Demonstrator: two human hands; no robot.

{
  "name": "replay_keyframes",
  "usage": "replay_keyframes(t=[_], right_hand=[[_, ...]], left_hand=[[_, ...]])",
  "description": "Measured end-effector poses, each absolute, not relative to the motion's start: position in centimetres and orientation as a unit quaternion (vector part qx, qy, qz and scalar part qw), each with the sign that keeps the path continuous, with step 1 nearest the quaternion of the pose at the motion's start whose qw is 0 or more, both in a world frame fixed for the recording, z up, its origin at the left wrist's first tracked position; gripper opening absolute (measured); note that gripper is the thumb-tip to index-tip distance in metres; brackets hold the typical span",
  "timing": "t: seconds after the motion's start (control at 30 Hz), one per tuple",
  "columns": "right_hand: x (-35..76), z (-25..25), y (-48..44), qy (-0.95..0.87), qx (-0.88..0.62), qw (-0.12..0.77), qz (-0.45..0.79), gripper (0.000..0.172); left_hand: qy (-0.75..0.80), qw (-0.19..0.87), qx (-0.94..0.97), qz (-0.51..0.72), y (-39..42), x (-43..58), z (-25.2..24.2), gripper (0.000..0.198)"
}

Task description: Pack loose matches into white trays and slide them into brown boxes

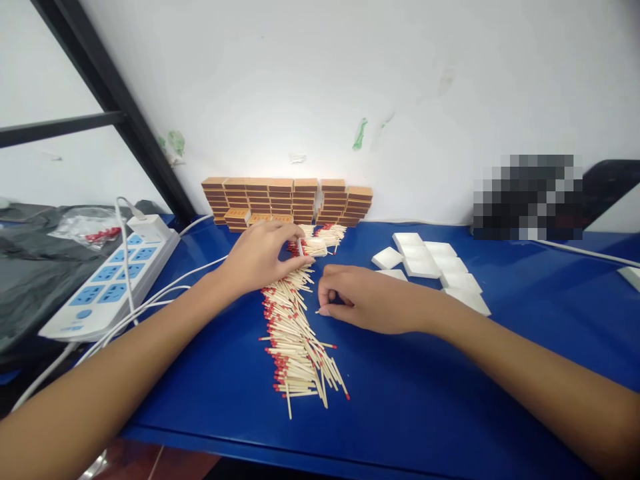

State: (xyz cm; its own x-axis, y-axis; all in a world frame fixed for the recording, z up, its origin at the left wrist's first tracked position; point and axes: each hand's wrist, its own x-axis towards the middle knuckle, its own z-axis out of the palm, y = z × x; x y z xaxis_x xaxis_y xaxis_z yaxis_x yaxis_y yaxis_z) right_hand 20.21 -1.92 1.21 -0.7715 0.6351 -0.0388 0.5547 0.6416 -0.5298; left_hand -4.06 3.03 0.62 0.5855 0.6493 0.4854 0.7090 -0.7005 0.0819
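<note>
My left hand (267,257) is closed around a small white matchbox tray (301,247), of which only an end edge shows between thumb and fingers. Matches (316,247) lie in or against that tray; the fingers hide which. Below it, a long pile of red-tipped matches (295,333) runs toward the table's front edge. My right hand (363,297), just right of the pile, has thumb and forefinger pinched together. A match (317,312) pokes out slightly from that pinch.
Stacked orange-brown matchboxes (270,197) line the wall. Several white trays (420,260) lie on the blue table (425,393) at right. A white power strip (113,273) with cables stands at left. A dark, partly blurred-out object (530,200) is at back right.
</note>
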Motion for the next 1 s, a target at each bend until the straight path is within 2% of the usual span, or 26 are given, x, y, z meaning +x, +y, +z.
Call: replay_keyframes(t=[0.13, 0.23, 0.37, 0.47, 0.57, 0.63, 0.77, 1.0], right_hand=[[20.1, 1.4, -1.9, -0.884, -0.364, 0.117, 0.270, 0.011], [20.1, 1.3, -1.5, -0.872, -0.361, 0.155, 0.292, 0.008], [19.7, 1.2, -1.5, -0.871, -0.341, 0.188, 0.299, 0.023], [19.3, 1.6, -1.7, -0.849, -0.353, 0.220, 0.326, 0.021], [19.3, 2.4, -1.7, -0.815, -0.365, 0.248, 0.376, 0.011], [19.5, 2.8, -1.6, -0.798, -0.366, 0.241, 0.413, 0.006], [20.0, 2.8, -1.4, -0.781, -0.397, 0.179, 0.447, 0.008], [19.9, 2.3, -2.3, -0.870, -0.437, 0.085, 0.212, 0.013]], left_hand=[[-0.377, 0.062, -0.890, -0.249, 3.1, -4.1, 0.6, 0.042], [-0.371, 0.055, -0.893, -0.249, 3.1, -4.1, 0.6, 0.039], [-0.379, 0.049, -0.889, -0.251, 3.1, -4.1, 0.7, 0.038], [-0.382, 0.051, -0.888, -0.251, 3.0, -4.1, 0.8, 0.037], [-0.383, 0.055, -0.889, -0.246, 2.9, -4.0, 0.9, 0.036], [-0.382, 0.053, -0.890, -0.245, 2.9, -4.0, 1.0, 0.037], [-0.381, 0.052, -0.890, -0.244, 3.0, -3.9, 0.9, 0.038], [-0.376, 0.057, -0.893, -0.240, 3.0, -4.0, 0.8, 0.042]])
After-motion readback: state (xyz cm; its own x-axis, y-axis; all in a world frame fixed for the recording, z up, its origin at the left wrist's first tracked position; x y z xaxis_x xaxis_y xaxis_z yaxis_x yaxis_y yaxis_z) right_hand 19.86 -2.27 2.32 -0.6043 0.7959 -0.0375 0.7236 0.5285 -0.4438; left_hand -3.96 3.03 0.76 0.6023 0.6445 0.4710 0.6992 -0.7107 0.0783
